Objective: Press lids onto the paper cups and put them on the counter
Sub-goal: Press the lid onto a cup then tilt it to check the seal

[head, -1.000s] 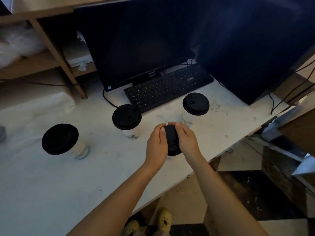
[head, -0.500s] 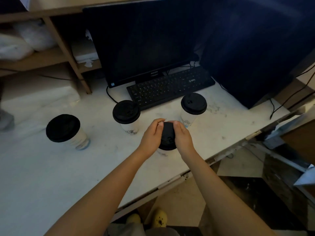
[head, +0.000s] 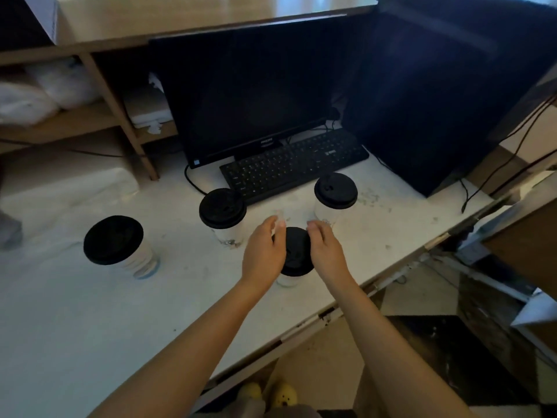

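Four lidded paper cups stand on the white counter (head: pixel 75 312). Near cup (head: pixel 290 278) sits close to the front edge, black lid (head: pixel 297 251) on top; only a sliver of its white wall shows under the lid, rest hidden by lid and hands. Left hand (head: pixel 263 254) flanks the lid's left side, right hand (head: pixel 327 251) its right side, fingers extended and loose, not clamped. Whether the palms touch the lid rim cannot be told, since the hands cover both edges. Left fingertips blurred; a pale smear by them is unclear.

Middle cup (head: pixel 224 220) stands just in front of the keyboard (head: pixel 295 165). Right cup (head: pixel 334 196) stands by the keyboard's right end, print on its wall too dim to read. Left cup (head: pixel 120 244) stands well apart on the left, appears tilted by the wide lens.

Monitor (head: pixel 250 92) dark behind the keyboard. Shelf contents at upper left are blurry white bundles, not identifiable. Scene dim; yellow shoes (head: pixel 271 395) partly cut off at the bottom edge.
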A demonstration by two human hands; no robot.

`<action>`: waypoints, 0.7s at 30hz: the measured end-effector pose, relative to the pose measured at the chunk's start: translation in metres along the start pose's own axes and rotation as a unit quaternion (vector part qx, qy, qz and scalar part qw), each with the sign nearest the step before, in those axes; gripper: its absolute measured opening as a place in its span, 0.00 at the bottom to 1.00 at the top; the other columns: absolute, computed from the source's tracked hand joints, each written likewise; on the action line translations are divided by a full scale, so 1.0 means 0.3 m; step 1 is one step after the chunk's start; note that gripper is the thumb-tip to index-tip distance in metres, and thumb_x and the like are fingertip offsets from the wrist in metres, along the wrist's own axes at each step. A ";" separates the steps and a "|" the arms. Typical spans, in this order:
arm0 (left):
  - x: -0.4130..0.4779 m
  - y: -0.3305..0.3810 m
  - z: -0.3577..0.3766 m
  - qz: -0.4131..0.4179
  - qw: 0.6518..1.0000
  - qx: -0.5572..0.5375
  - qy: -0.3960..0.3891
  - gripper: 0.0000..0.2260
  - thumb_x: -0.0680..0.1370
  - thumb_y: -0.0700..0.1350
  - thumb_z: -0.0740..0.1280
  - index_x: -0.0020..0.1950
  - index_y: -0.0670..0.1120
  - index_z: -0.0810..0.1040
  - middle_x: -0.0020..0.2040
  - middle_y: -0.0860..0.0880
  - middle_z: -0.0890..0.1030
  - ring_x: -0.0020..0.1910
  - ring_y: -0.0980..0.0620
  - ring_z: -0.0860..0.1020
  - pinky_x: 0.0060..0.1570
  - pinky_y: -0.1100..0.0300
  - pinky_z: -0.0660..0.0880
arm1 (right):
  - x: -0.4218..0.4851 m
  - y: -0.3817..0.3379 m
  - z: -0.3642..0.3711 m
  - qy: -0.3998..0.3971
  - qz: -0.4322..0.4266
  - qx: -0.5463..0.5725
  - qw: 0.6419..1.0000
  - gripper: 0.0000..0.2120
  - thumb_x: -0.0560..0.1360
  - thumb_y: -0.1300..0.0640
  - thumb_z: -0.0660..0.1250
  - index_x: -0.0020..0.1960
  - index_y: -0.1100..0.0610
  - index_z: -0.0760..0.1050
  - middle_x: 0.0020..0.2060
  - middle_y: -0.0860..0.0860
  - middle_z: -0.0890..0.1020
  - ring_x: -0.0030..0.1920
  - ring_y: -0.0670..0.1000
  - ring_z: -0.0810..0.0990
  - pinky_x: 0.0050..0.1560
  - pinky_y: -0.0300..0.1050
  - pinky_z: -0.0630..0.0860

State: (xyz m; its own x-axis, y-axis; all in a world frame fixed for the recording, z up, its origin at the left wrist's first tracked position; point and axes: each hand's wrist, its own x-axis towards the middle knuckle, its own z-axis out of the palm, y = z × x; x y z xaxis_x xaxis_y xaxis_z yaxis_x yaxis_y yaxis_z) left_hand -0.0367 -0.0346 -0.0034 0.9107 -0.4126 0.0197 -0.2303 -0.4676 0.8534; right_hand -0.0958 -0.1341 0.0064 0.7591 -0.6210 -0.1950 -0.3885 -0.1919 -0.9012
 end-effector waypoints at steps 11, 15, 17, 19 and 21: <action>-0.021 -0.036 0.063 -0.021 0.999 -0.047 0.005 0.16 0.83 0.45 0.52 0.66 0.44 0.73 0.63 0.46 0.77 0.60 0.50 0.75 0.61 0.59 0.70 | 0.079 0.028 0.044 -0.055 -0.055 -0.067 0.995 0.19 0.83 0.52 0.50 0.50 0.60 0.76 0.38 0.49 0.77 0.38 0.42 0.74 0.36 0.28 0.67; 0.000 -0.039 0.042 -0.009 0.998 -0.051 -0.042 0.16 0.83 0.44 0.52 0.66 0.43 0.73 0.63 0.46 0.77 0.62 0.49 0.74 0.63 0.57 0.69 | 0.055 0.019 0.045 -0.036 -0.024 -0.021 0.999 0.17 0.83 0.52 0.50 0.47 0.57 0.75 0.38 0.48 0.77 0.38 0.43 0.74 0.37 0.32 0.67; 0.024 -0.031 0.018 0.014 0.992 -0.055 -0.113 0.16 0.83 0.44 0.53 0.67 0.43 0.72 0.66 0.46 0.76 0.64 0.49 0.73 0.64 0.62 0.67 | 0.021 0.029 0.052 0.009 -0.008 0.020 1.000 0.16 0.83 0.52 0.50 0.46 0.57 0.73 0.37 0.47 0.76 0.40 0.47 0.75 0.38 0.36 0.68; 0.052 -0.020 -0.002 0.038 0.981 -0.034 -0.190 0.16 0.83 0.44 0.54 0.68 0.44 0.72 0.67 0.46 0.75 0.66 0.50 0.72 0.62 0.66 0.64 | -0.013 0.034 0.056 0.049 -0.001 0.045 0.998 0.16 0.83 0.53 0.49 0.47 0.58 0.72 0.40 0.50 0.76 0.44 0.50 0.75 0.42 0.40 0.70; 0.089 -0.004 -0.022 0.064 0.969 0.023 -0.238 0.17 0.83 0.45 0.53 0.69 0.45 0.71 0.68 0.47 0.74 0.67 0.50 0.71 0.63 0.64 0.64 | -0.028 0.028 0.048 0.041 0.020 0.085 0.995 0.16 0.83 0.52 0.49 0.52 0.58 0.73 0.46 0.52 0.76 0.49 0.51 0.75 0.50 0.44 0.71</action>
State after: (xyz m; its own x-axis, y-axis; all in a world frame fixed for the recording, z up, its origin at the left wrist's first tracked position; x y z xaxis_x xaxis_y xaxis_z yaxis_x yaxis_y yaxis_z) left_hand -0.0098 -0.0398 -0.0005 0.6151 -0.7780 -0.1280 -0.3564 -0.4192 0.8350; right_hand -0.0978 -0.1196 -0.0053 0.6972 -0.6863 -0.2069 -0.3182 -0.0378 -0.9473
